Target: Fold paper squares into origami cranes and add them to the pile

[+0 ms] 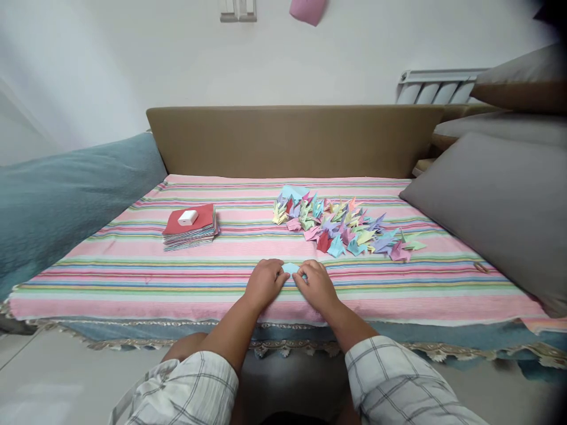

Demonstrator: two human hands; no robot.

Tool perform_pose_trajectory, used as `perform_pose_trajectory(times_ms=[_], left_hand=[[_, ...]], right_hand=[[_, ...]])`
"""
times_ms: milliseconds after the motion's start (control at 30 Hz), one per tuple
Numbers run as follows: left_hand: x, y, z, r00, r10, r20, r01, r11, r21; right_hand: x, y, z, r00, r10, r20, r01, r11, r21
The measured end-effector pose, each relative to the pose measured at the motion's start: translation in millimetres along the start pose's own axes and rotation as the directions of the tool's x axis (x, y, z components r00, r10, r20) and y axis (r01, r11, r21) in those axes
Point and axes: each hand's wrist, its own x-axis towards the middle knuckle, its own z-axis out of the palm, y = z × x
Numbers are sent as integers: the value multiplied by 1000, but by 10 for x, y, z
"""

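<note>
A small piece of light blue folded paper (290,268) lies between my two hands, near the front of the striped cloth. My left hand (266,279) pinches its left end, thumb against the fingers. On the other side, my right hand (316,281) closes on the right end in the same way. Both hands rest low over the cloth, and their fingers cover the paper's ends. Just beyond my right hand spreads a cluster of folded paper cranes (336,227) in pink, blue, yellow, green, purple and red.
A stack of coloured paper sheets (190,232) sits at left, with a small white block (188,218) on top. The striped cloth (133,277) covers the sofa seat. Grey cushions (496,200) border the right, a blue-green armrest (80,195) the left, and a brown backrest (287,141) the rear.
</note>
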Motion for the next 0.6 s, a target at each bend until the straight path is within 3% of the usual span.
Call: perform_pose_trajectory(times_ms=[300,600], left_hand=[[46,26,14,999,-24,40,23,999,30],[29,-1,-22,989,-140,37,142,989,-32]], right_hand=[[16,-5,47,1000,10,-14,-11,999,-41],[41,50,-12,997,59,51,-64,994,88]])
